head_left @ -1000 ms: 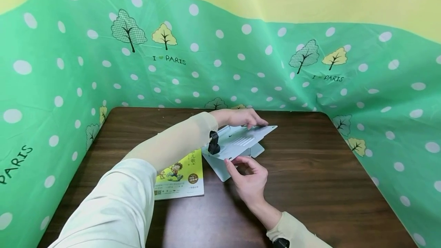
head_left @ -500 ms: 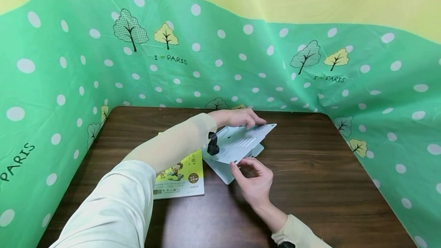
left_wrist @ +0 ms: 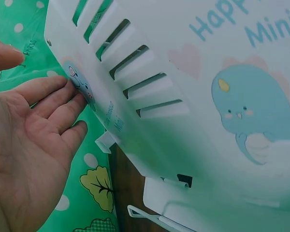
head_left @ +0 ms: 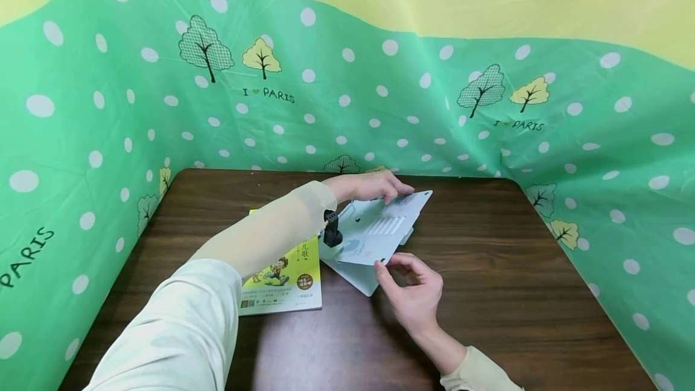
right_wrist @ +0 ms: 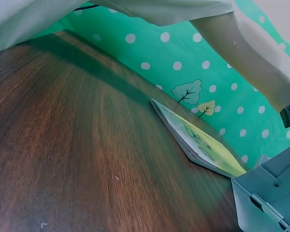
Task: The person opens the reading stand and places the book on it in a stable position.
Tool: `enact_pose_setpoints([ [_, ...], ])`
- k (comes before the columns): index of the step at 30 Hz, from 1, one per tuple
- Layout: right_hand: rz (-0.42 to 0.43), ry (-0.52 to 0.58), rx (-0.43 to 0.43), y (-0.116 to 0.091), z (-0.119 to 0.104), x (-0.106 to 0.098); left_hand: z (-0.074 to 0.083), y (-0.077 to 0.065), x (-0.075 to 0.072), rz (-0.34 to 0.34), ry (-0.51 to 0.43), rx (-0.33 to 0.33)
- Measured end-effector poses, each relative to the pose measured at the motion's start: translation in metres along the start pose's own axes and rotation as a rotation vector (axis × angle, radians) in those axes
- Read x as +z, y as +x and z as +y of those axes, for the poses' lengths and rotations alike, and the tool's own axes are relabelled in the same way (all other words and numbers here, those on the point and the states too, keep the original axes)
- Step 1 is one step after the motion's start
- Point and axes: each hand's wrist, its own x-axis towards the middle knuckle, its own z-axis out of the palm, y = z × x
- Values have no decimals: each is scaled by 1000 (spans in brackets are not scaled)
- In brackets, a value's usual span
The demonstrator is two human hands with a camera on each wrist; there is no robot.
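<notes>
A pale blue folding book stand (head_left: 374, 240) stands on the table with its slotted panel tilted up over a lower plate. In the left wrist view, cartoon dinosaurs, lettering and slots cover the panel (left_wrist: 193, 96). My left hand (head_left: 371, 186) reaches across to the far edge; its extended fingertips touch the panel, the thumb held apart. At the near corner, my right hand (head_left: 415, 291) pinches the panel between thumb and index finger. The right wrist view catches part of the stand (right_wrist: 275, 193) at lower right, with the right hand out of that view.
A yellow-and-white children's book (head_left: 288, 282) lies left of the stand, partly under my left forearm. The brown wooden table (head_left: 516, 294) is surrounded by a green dotted curtain (head_left: 326, 89). A black wrist camera (head_left: 332, 229) sits close by the panel.
The panel's near corner has swung right and toward me, with my right hand moving along. The lower plate has shifted slightly the same way. My left hand has drifted slightly left.
</notes>
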Motion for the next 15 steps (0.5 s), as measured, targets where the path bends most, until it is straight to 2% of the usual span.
enact_pose_setpoints([
  [8,13,9,-13,0,0,-9,-5,-3,-1,33,-44,4],
  [15,38,-36,0,-3,3,-17,-10,-6,-3,49,-70,3],
])
